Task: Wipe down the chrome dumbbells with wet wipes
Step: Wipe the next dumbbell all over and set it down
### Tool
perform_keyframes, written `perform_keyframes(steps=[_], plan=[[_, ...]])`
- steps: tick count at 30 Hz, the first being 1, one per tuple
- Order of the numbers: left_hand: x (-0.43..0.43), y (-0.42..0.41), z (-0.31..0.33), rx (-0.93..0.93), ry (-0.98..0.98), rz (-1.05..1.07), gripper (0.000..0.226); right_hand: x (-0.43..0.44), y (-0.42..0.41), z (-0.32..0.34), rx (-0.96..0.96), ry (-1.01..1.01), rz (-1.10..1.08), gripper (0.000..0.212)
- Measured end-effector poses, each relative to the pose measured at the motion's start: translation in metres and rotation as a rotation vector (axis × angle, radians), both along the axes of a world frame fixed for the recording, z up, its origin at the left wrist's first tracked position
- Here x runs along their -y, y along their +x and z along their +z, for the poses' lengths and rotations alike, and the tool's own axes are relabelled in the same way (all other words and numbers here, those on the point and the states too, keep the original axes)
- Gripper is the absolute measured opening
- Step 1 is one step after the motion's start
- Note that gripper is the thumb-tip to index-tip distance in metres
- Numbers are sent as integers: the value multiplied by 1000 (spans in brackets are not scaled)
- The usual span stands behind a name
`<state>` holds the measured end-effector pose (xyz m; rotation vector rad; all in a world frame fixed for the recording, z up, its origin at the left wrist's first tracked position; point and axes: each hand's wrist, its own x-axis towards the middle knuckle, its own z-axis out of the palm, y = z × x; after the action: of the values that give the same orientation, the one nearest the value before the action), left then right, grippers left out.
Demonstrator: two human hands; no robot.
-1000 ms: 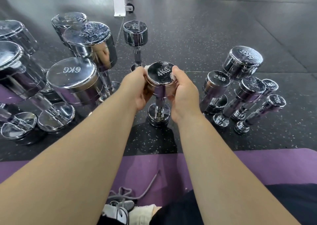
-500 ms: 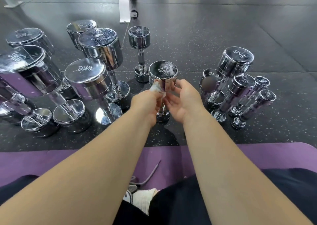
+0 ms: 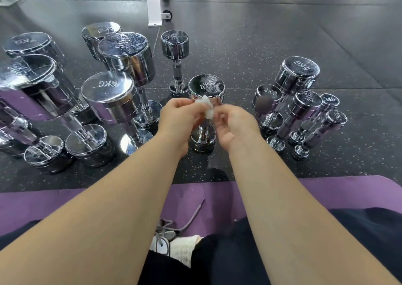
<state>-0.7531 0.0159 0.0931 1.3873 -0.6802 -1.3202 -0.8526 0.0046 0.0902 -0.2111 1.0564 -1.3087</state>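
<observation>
We pinch a crumpled white wet wipe (image 3: 206,109) between our left hand (image 3: 178,116) and right hand (image 3: 236,126), the fingers of both curled onto it. The wipe sits just in front of the top head of the 4KG chrome dumbbell (image 3: 206,86), which stands upright on the dark gym floor (image 3: 239,56).

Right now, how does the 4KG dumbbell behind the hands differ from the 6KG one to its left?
The 4KG dumbbell has a smaller head than the 6KG dumbbell. The 4KG's top face looks speckled and streaked; the 6KG's looks smooth. The left hand pinches the wet wipe in front of the 4KG; the 6KG stands untouched. Both are chrome and stand on end on the floor.
</observation>
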Motion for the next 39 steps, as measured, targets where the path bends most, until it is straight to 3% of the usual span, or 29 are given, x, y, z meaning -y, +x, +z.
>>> perform_keyframes(steps=[2,3,8,9,12,14,18,21,23,25,27,29,34,37,39], plan=[[1,-1,5,-197,-33,51,16,6,-1,7,-63,-86,-112,26],[1,-1,5,-212,-44,82,14,10,-1,9,-107,-115,-169,25],[7,-1,-4,54,-76,164,13,15,7,15,-214,-266,-218,21],[9,0,-5,49,-81,177,10,12,12,11,-357,-334,-186,23],[14,0,-6,-125,-98,179,10,4,20,0,-1155,-631,-35,34],[12,-1,-5,-204,-97,162,14,9,16,2,-1315,-683,54,37],[15,3,-11,-231,-63,190,15,13,8,-2,-1125,-439,38,34],[21,3,-20,-211,-34,181,21,6,8,-10,-566,-328,-19,35],[21,0,-29,-74,-67,95,36,8,6,-10,-161,-285,16,40],[22,-2,-31,1,-99,33,46,12,2,-6,65,-288,97,40],[25,1,-26,-48,-113,-1,48,16,-1,-4,184,-282,157,37],[27,5,-21,-64,-138,-48,44,21,-2,-10,174,-233,147,37],[20,9,-49,209,-71,-189,43,20,8,-50,-161,-111,234,28],[23,9,-64,257,-47,-236,44,15,10,-71,-464,-194,427,43],[27,13,-70,298,-23,-223,45,16,8,-73,-509,-241,418,47]])
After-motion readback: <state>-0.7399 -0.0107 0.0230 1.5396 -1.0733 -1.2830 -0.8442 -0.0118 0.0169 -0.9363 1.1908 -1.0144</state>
